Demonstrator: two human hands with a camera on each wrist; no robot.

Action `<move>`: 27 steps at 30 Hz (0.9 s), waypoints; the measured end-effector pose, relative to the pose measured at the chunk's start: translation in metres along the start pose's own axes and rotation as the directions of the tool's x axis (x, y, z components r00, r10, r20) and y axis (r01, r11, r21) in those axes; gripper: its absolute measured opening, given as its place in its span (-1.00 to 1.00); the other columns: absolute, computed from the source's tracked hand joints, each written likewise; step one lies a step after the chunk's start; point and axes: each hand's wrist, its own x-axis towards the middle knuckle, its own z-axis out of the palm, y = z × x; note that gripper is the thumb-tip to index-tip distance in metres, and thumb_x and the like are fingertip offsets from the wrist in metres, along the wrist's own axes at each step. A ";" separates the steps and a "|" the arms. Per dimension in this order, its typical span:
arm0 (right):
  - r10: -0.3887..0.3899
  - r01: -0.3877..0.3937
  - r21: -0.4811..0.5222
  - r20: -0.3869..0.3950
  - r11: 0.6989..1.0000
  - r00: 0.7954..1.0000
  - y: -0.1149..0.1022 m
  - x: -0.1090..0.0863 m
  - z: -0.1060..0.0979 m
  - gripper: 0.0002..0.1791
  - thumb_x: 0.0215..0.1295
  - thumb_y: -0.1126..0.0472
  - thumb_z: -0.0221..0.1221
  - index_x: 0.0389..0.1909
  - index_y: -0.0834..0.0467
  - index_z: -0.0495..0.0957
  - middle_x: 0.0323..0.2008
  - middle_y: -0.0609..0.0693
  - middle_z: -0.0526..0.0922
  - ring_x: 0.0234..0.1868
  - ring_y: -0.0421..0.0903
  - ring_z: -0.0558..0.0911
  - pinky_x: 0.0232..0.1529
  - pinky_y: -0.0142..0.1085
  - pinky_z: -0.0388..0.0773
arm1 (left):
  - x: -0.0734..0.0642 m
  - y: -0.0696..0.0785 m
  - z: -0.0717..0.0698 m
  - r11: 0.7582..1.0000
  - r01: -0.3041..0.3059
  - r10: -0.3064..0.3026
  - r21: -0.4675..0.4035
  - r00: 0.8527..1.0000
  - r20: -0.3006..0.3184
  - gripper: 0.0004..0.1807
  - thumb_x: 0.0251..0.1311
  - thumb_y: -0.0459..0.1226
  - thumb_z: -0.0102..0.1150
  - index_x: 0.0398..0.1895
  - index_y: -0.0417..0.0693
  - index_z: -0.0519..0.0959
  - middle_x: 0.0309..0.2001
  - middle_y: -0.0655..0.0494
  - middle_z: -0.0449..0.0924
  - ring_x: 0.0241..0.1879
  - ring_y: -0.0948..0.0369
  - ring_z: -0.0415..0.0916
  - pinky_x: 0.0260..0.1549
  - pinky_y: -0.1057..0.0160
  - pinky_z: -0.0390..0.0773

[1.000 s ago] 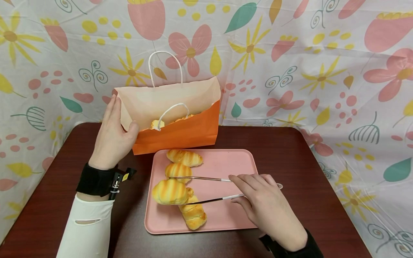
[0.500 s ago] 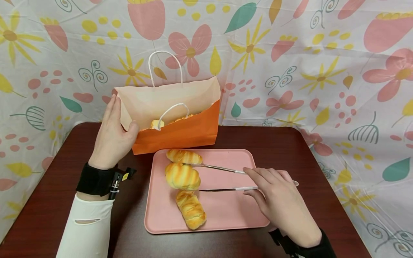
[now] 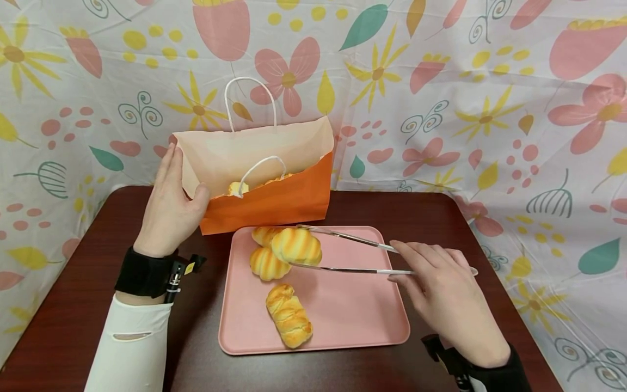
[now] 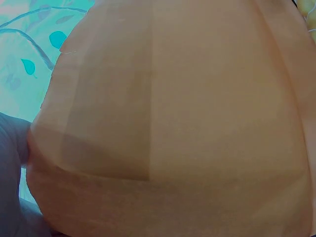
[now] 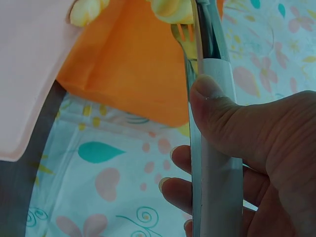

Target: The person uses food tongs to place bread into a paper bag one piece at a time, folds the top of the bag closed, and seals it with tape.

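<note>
My right hand (image 3: 443, 294) holds a pair of metal tongs (image 3: 355, 270), thumb pressed on the handle in the right wrist view. Between the tongs' tips is a striped yellow bread roll (image 3: 297, 246), above the far part of a pink tray (image 3: 362, 316). A second striped roll (image 3: 266, 265) and a partly hidden bread (image 3: 263, 234) lie just left of it. Nearer me, a twisted golden bread (image 3: 290, 320) lies on the tray. My left hand (image 3: 171, 209) rests with extended fingers against the left side of an orange paper bag (image 3: 274, 201), which fills the left wrist view.
Behind the tray, the bag stands with its mouth open and a yellow bread (image 3: 238, 188) showing inside. White handles (image 3: 251, 79) rise from its rims. A dark wooden table (image 3: 421, 218) bears everything; a flowered cloth (image 3: 441, 81) hangs behind.
My right hand has moved right and away from me, carrying the striped roll in the tongs from the tray's left side toward its far edge. My left hand has stayed at the bag.
</note>
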 end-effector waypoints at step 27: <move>-0.021 0.015 -0.032 -0.197 0.999 0.980 0.014 0.042 -0.057 -0.28 0.47 -0.38 -0.12 0.30 0.06 0.57 0.00 0.12 0.72 0.03 0.17 0.60 -0.07 0.02 0.27 | 0.000 0.000 0.000 1.000 -0.003 0.003 0.003 1.000 -0.007 -0.12 0.33 -0.12 -0.09 0.66 -0.07 -0.15 0.68 0.07 -0.26 0.66 0.00 -0.18 0.53 -0.24 0.05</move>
